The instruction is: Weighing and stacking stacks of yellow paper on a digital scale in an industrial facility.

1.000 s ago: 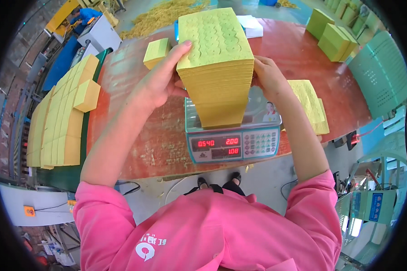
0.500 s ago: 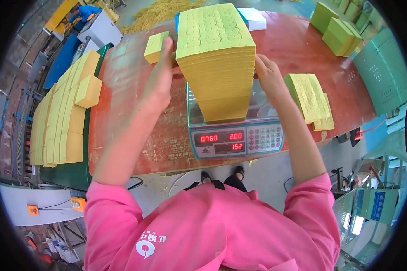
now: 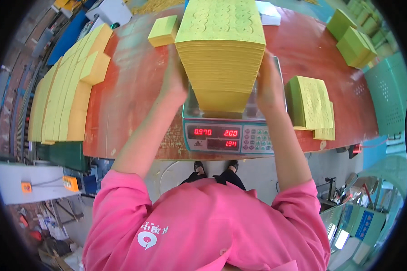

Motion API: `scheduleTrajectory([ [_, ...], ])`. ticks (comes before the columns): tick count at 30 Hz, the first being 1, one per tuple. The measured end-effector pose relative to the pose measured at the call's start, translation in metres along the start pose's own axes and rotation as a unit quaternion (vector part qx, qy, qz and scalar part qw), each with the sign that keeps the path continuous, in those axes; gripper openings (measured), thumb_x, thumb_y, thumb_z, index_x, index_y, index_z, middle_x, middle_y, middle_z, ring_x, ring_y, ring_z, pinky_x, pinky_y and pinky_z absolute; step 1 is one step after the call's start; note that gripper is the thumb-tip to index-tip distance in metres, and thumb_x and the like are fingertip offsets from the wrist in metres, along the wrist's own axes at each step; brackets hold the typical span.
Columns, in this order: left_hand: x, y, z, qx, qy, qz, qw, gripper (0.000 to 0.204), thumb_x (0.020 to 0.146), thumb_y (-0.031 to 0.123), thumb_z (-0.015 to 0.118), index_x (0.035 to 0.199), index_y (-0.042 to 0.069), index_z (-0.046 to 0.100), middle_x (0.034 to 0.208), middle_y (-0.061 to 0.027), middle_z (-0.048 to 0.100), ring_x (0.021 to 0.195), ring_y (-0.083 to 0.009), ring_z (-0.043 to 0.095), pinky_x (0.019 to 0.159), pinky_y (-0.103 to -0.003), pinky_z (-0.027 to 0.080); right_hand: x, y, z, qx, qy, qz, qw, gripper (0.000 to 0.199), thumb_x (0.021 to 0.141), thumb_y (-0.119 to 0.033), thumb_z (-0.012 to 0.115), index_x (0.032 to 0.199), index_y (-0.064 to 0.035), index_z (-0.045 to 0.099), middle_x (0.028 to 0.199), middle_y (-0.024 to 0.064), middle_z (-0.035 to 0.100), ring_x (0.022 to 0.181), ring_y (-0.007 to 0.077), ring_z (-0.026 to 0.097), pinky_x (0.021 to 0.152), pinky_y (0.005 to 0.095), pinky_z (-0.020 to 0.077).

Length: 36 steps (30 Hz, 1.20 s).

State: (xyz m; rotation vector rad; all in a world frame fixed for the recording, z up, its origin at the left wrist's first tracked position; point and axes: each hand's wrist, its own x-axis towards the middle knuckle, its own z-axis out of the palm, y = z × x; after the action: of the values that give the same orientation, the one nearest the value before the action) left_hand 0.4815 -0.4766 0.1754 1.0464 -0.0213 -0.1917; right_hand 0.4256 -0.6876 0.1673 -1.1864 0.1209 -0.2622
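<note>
A tall stack of yellow paper sheets [image 3: 220, 67], embossed with a scalloped pattern on top, stands upright on the digital scale [image 3: 196, 143]. Red figures glow on the scale's front beside a keypad. My left hand [image 3: 173, 79] lies against the stack's left side, and my right hand [image 3: 270, 83] against its right, so the stack is held between them. Both hands are smeared by motion, and their fingertips are partly hidden behind the stack.
Left of the scale's far end lies a small yellow block [image 3: 163, 30]. Patterned yellow stacks [image 3: 309, 101] sit to its right, more blocks [image 3: 355, 47] at the far right. Long rows of yellow stacks [image 3: 72, 90] line the red table's [image 3: 126, 104] left edge. White paper [image 3: 267, 13] lies behind.
My left hand has closed in on the stack, and its raised thumb no longer shows. My right hand has slid lower along the side. The scale's figures have changed, and the view has shifted.
</note>
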Motion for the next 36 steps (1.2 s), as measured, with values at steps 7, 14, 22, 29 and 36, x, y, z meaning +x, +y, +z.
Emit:
scheduleTrajectory([
  [7,-0.106,0.001,-0.145,0.048,0.263,0.041,0.963,0.049,0.101,0.041,0.047,0.131,0.004,0.051,0.126,-0.0146,0.059,0.116,-0.0270,0.059,0.095,-0.039,0.048,-0.117,-0.018,-0.093,-0.031,0.023,0.034,0.999,0.038,0.103,-0.020,0.041,0.130,0.0043,0.054,0.116,0.0171,0.064,0.100,0.0242,0.065,0.090,0.0380,0.0496],
  [14,-0.198,-0.068,-0.174,0.119,0.308,-0.050,0.943,0.037,0.099,0.031,0.052,0.116,-0.001,0.057,0.109,-0.0137,0.064,0.103,-0.0262,0.063,0.090,-0.040,0.050,-0.177,0.021,-0.111,0.108,0.078,0.176,0.975,0.027,0.100,-0.011,0.047,0.118,0.0040,0.060,0.099,0.0132,0.067,0.091,0.0212,0.064,0.084,0.0367,0.0522],
  [22,-0.196,-0.052,-0.183,0.077,0.296,-0.101,0.947,0.032,0.095,0.026,0.057,0.113,0.000,0.059,0.105,-0.0149,0.064,0.099,-0.0261,0.063,0.090,-0.039,0.051,-0.178,0.013,-0.079,0.102,0.083,0.103,0.986,0.025,0.099,-0.008,0.046,0.115,0.0032,0.062,0.096,0.0111,0.067,0.089,0.0198,0.064,0.082,0.0360,0.0529],
  [29,-0.180,-0.038,-0.196,0.068,0.228,-0.141,0.961,0.033,0.096,0.027,0.057,0.114,0.000,0.059,0.107,-0.0155,0.065,0.101,-0.0261,0.064,0.090,-0.040,0.050,-0.206,0.035,-0.054,0.122,0.122,0.098,0.980,0.025,0.099,-0.008,0.046,0.116,0.0031,0.061,0.097,0.0106,0.068,0.088,0.0190,0.065,0.082,0.0358,0.0534],
  [36,-0.136,0.021,-0.167,0.113,0.125,-0.060,0.984,0.024,0.098,0.020,0.054,0.111,0.001,0.061,0.107,-0.0134,0.067,0.098,-0.0233,0.065,0.087,-0.036,0.051,-0.221,0.037,-0.036,0.137,0.164,0.050,0.976,0.025,0.099,-0.008,0.046,0.115,0.0039,0.061,0.096,0.0110,0.067,0.088,0.0198,0.065,0.081,0.0363,0.0532],
])
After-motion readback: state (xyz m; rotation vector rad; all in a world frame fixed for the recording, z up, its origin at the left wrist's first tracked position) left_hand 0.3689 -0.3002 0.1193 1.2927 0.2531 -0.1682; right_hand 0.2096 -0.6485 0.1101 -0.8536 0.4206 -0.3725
